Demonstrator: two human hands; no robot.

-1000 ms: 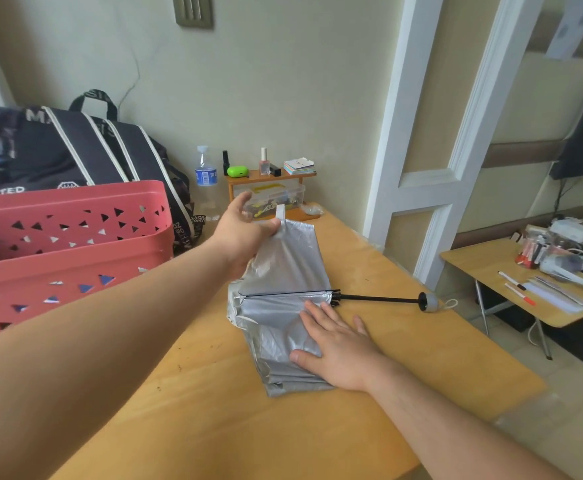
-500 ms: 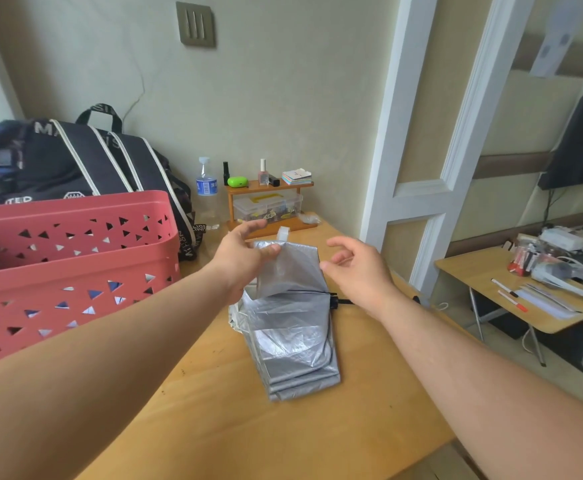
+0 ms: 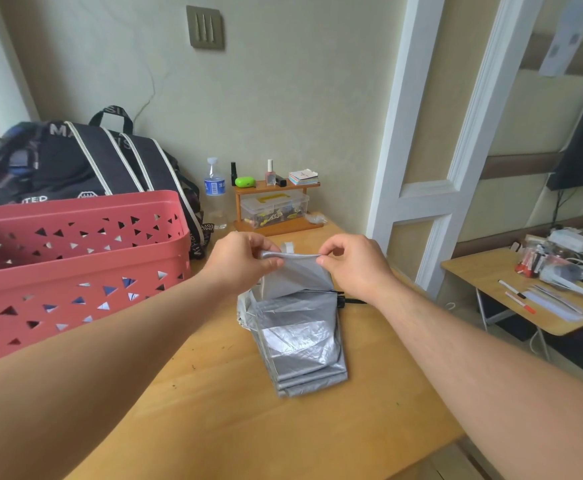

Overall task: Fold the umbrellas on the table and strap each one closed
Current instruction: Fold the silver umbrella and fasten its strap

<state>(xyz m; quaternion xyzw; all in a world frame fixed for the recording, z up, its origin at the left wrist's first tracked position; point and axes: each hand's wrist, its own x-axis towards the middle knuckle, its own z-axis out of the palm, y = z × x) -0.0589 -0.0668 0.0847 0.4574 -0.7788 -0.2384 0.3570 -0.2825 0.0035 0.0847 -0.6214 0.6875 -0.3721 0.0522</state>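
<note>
A silver folding umbrella lies on the wooden table, its canopy pleated flat in layers. The far flap of fabric is lifted off the table. My left hand pinches the flap's left top corner and my right hand pinches its right top corner, stretching the edge between them. A white strap tab sticks up behind that edge. The black shaft runs right under my right wrist; the handle is hidden.
A red perforated basket stands at the left, a dark bag behind it. A water bottle and a small wooden shelf with bits stand against the wall. A second cluttered table is at the right.
My right hand left the folded fabric, rose and took the flap's right corner. My left hand kept its corner and now both hold the top edge taut.
</note>
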